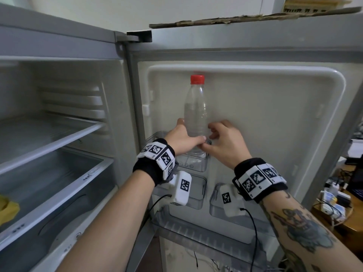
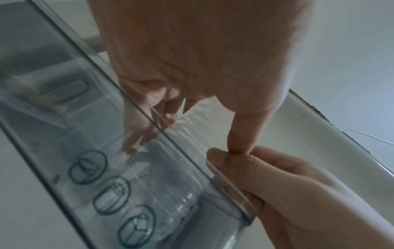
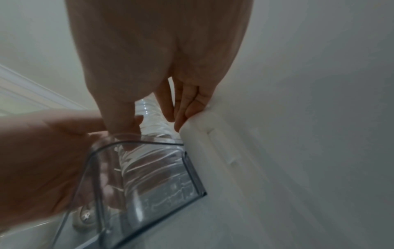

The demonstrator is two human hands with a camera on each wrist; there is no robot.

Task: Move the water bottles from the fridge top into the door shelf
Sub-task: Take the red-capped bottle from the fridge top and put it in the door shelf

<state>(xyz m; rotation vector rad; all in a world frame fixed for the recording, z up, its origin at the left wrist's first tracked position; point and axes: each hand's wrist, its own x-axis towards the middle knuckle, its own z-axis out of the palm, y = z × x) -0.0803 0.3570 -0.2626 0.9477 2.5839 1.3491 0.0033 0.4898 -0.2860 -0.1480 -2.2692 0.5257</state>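
Note:
A clear water bottle (image 1: 195, 112) with a red cap (image 1: 197, 79) stands upright, its base inside the clear upper door shelf (image 1: 196, 165) of the open fridge door. My left hand (image 1: 191, 132) grips the bottle's lower body from the left, thumb across the front. My right hand (image 1: 211, 137) holds it from the right at rim height, its thumb touching the left thumb and its fingers curled behind. The left wrist view shows the bottle (image 2: 170, 185) through the shelf wall (image 2: 89, 151). In the right wrist view the bottle (image 3: 149, 161) sits at the shelf's end (image 3: 192, 173), beside the door's white ridge.
Torn cardboard (image 1: 255, 18) lies on the fridge top; no other bottle shows there. Two lower clear door bins (image 1: 196, 195) sit under my wrists. The fridge's inner shelves (image 1: 49, 138) are to the left, with something yellow (image 1: 7, 209). A cluttered desk (image 1: 337, 203) stands to the right.

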